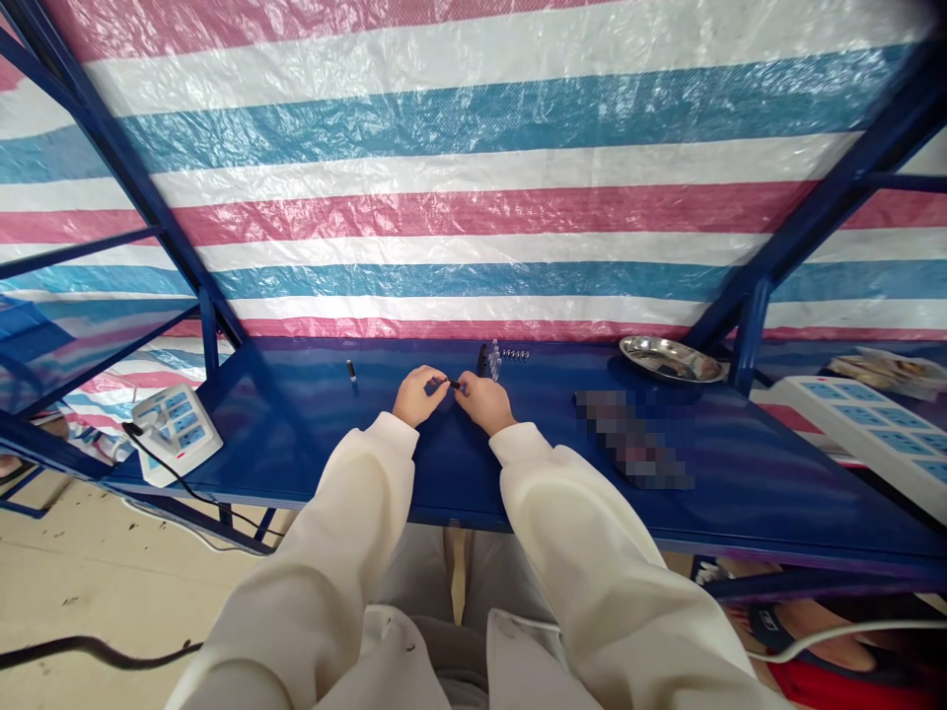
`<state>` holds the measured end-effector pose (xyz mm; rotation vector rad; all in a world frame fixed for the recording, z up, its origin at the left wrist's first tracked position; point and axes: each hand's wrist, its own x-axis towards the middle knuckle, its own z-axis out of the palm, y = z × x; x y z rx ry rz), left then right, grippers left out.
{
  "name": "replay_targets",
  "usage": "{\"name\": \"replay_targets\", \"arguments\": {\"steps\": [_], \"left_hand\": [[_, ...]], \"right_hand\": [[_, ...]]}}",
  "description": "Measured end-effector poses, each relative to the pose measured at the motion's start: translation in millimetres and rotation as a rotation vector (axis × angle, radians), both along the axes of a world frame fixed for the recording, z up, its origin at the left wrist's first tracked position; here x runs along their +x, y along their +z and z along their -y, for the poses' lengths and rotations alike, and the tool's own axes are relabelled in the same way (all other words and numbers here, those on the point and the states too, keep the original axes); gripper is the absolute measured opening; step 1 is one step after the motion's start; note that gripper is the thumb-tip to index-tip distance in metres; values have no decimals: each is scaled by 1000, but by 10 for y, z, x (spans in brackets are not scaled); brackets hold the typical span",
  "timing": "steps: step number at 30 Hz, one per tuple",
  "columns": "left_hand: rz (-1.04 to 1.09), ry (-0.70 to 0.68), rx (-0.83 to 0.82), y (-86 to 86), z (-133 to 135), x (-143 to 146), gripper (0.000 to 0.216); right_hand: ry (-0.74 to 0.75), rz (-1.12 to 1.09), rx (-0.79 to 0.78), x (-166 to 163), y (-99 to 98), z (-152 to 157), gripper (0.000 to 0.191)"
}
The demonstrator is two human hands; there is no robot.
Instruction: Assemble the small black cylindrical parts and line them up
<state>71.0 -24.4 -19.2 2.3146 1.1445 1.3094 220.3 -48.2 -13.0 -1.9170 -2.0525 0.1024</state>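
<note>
Over the middle of the blue table [296, 434], my left hand [418, 396] and my right hand [484, 399] meet at the fingertips. Both pinch a small black cylindrical piece [454, 384] between them; its exact kind is too small to tell. Just beyond my right hand are several small black pieces [482, 360], several clear pieces [495, 363] and a row of small metal parts [516, 355]. To the left of my left hand stands a small black tube with a light end [351, 371], apart from the others.
An oval metal dish [670, 359] sits at the back right. A blurred dark object [632, 439] lies in front of it. White power strips stand at the left [178, 434] and far right [865, 424]. Blue frame posts and a striped plastic sheet [473, 212] bound the table's back.
</note>
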Motion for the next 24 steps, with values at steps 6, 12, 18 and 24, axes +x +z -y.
{"name": "replay_targets", "arguments": {"steps": [6,12,18,24], "left_hand": [[-237,35,-35,139,13,-41,4],[-656,-21,38,689,-152,-295,10],[-1027,126,-56,1092,-537,-735,10],[-1185,199,-123,1071,-599,-932,13]], "right_hand": [[26,1,-2,19,-16,-6,17],[153,-149,8,11,-19,-5,23],[192,-197,-14,18,-36,-19,22],[228,-188,-36,15,-44,-22,19]]}}
